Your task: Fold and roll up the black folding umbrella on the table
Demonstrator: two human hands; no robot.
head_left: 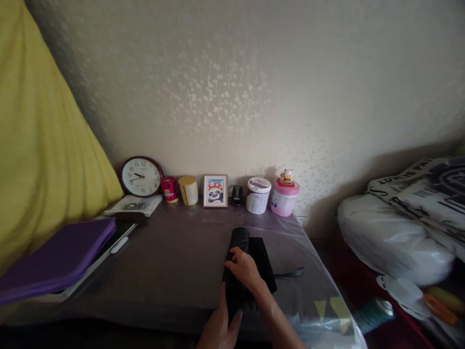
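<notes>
A dark black roll, like a rolled-up sheet or pouch, lies lengthwise on the plastic-covered table. From its right side a flat black flap spreads out. My left hand grips the roll's near end, thumb on one side and fingers on the other. Above it my right hand presses on the roll with curled fingers. A thin dark strap trails over the table to the right of the flap; whether it is joined to it I cannot tell.
Along the wall stand a round clock, a red can, a yellow-lidded tin, a panda picture frame, a white tub and a pink tub. Purple folders lie left. Stuffed bags sit right.
</notes>
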